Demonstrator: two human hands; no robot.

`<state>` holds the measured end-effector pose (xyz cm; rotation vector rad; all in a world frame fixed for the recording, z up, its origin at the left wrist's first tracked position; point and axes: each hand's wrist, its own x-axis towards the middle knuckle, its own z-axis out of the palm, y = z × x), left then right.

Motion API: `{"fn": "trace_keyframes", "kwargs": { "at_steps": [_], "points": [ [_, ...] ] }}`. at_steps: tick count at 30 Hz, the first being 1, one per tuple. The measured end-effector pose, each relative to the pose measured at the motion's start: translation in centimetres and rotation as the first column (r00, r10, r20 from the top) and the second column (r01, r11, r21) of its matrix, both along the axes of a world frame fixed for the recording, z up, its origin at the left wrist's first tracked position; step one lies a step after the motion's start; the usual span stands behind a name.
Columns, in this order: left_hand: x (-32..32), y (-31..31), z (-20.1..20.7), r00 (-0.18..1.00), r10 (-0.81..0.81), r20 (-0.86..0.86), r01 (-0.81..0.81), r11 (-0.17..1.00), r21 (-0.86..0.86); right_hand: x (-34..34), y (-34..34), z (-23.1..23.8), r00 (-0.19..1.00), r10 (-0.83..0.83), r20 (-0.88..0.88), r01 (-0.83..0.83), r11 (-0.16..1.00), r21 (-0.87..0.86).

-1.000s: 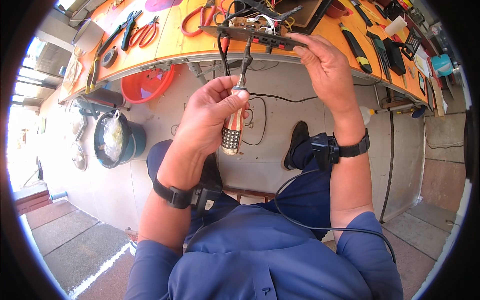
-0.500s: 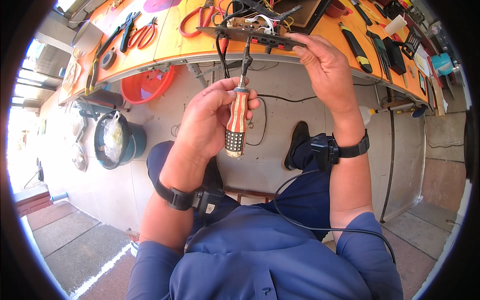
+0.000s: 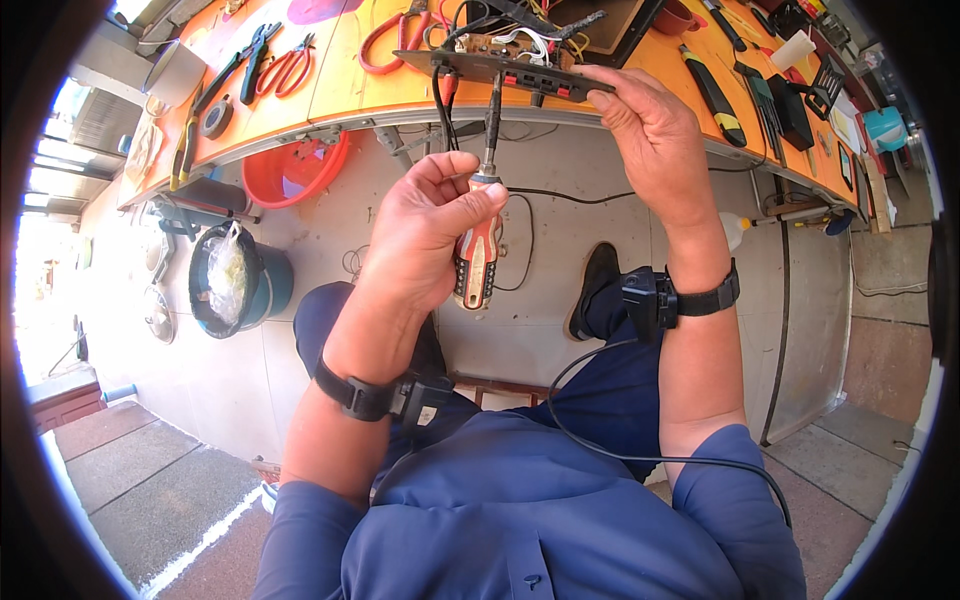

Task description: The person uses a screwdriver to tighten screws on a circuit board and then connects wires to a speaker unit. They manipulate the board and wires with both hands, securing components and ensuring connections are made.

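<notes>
My left hand (image 3: 425,225) is closed around the red and cream handle of a screwdriver (image 3: 476,262), thumb and index finger near its collar. The shaft points away from me, and its tip meets the near face of a black panel (image 3: 520,80). My right hand (image 3: 645,130) pinches the panel's right end between thumb and fingers. Behind the panel sits a circuit board (image 3: 490,45) with white, yellow, red and black wires. Red sockets or switches show along the panel's face. Whether the tip sits in a screw is too small to tell.
On the orange table (image 3: 330,75) lie red-handled pliers (image 3: 287,70), large red-handled scissors (image 3: 390,45), a roll of black tape (image 3: 216,118) and a black and yellow utility knife (image 3: 712,95). Below stand a red basin (image 3: 295,170) and a dark bucket (image 3: 265,285). Black cables trail over the floor.
My left thumb has moved up and across the handle, and the screwdriver has turned about its axis. My right hand and the panel have barely shifted.
</notes>
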<state>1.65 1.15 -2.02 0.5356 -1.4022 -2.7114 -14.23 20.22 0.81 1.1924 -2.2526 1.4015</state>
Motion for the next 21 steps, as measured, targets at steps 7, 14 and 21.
{"fn": "trace_keyframes", "kwargs": {
  "at_steps": [7, 14, 21],
  "points": [
    [-0.3, 0.4, 0.7, 1.000, -0.022, 0.014, 0.022, 1.000, 0.001, 0.0, 0.0, 0.0, 1.000, -0.015, -0.004, 0.015, 1.000, 0.010],
    [0.3, 0.4, 1.2, 0.999, -0.027, 0.029, 0.026, 0.999, 0.025, 0.1, 0.1, 0.1, 1.000, -0.010, 0.006, 0.010, 1.000, 0.018],
    [0.5, -0.4, 1.2, 1.000, -0.027, -0.006, 0.028, 0.986, 0.161, 0.2, 0.2, 0.3, 0.999, 0.025, 0.026, -0.026, 0.999, 0.031]
  ]
}}
